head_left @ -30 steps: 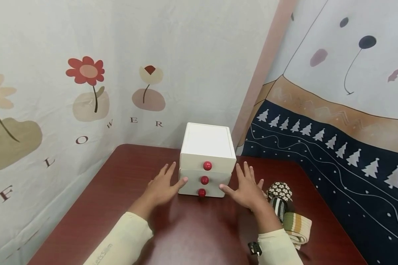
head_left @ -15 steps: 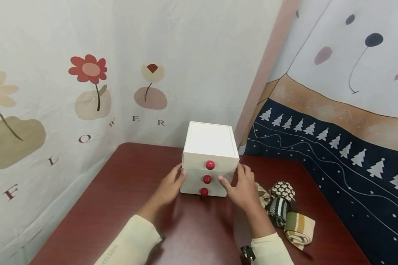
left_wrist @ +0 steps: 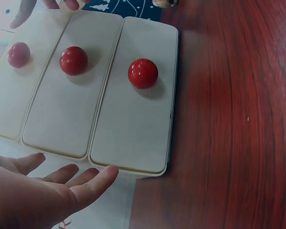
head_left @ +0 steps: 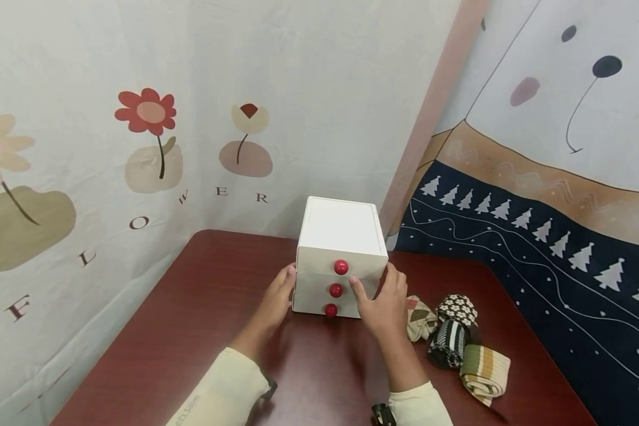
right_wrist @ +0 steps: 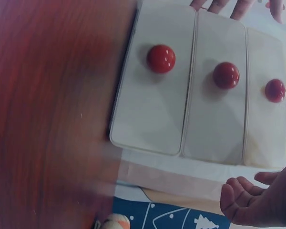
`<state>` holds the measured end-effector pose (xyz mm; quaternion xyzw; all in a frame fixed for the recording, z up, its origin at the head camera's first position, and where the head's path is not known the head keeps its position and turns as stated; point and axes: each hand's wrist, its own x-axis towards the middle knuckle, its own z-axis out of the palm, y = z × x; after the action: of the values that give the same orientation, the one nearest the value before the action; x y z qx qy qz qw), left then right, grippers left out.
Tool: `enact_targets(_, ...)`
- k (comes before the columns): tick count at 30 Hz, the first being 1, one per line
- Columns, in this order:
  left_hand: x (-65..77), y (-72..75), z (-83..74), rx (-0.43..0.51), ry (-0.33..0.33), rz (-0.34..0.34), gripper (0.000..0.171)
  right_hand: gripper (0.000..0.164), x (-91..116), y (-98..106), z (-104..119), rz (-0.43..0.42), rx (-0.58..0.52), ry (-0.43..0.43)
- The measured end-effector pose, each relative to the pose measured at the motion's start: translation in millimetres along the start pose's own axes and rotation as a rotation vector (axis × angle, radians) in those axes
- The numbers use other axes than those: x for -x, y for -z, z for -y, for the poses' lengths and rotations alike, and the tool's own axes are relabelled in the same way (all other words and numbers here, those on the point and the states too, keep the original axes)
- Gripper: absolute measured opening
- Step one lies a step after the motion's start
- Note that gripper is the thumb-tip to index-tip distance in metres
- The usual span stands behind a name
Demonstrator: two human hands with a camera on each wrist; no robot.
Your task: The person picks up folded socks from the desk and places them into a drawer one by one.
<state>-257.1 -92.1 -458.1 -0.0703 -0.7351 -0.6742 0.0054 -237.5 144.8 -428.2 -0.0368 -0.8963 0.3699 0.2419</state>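
Observation:
A white three-drawer box (head_left: pixel 343 228) stands on the table with its drawers closed. Each drawer front bears a round red knob (head_left: pixel 341 267). My left hand (head_left: pixel 273 300) is at the box's left side, fingers alongside it; in the left wrist view those fingers (left_wrist: pixel 93 183) look fairly straight, close to the box edge. On the opposite side is my right hand (head_left: pixel 386 303), its thumb (head_left: pixel 357 289) in front of the drawer fronts. The right wrist view shows its fingers (right_wrist: pixel 240 195) loosely bent beside the box. Whether either hand touches the box is hard to tell.
Right of the box lie several rolled socks: a patterned beige one (head_left: pixel 420 319), a black floral one (head_left: pixel 457 309), a black-and-white striped one (head_left: pixel 448 343) and a green, yellow and cream one (head_left: pixel 485 373). The dark red table (head_left: pixel 154 331) meets printed cloth walls (head_left: pixel 319 106) behind.
Both hands have moved inward from spread positions in front of the box to its two sides. The box shifts slightly rightward in view, along with the background. The beige sock is now uncovered.

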Motion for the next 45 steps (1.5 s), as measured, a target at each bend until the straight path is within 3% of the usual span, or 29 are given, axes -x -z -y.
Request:
enact_targets(4, -0.5, -2.5, -1.2, 0.017, -0.009, -0.005, 0.071, 0.091, 4, -5, 4, -0.072, -0.043, 0.013)
enact_targets(11, -2.4, -5.8, -2.3, 0.040, -0.002, -0.016, 0.069, 0.088, 9, -12, 12, -0.197, -0.141, -0.041)
enact_targets(18, -2.6, -9.8, -1.9, 0.059, -0.006, -0.035, 0.070, 0.083, 13, -23, 19, -0.258, -0.205, -0.040)
enact_targets(27, -3.7, -9.4, -6.6, 0.000, -0.042, -0.099, 0.070, 0.075, 14, -32, 26, -0.225, -0.193, -0.060)
enact_targets(35, -10.1, -10.2, -11.5, 0.017, -0.052, -0.100, 0.069, 0.071, 12, -35, 31, -0.161, -0.178, -0.073)
enact_targets(40, -15.0, -10.8, -19.2, 0.014, -0.044, -0.114, 0.070, 0.065, 12, -38, 34, -0.155, -0.159, -0.059)
enact_targets(45, -22.4, -9.5, -26.1, 0.024, -0.015, -0.169, 0.069, 0.055, 11, -41, 38, -0.166, -0.136, -0.020)
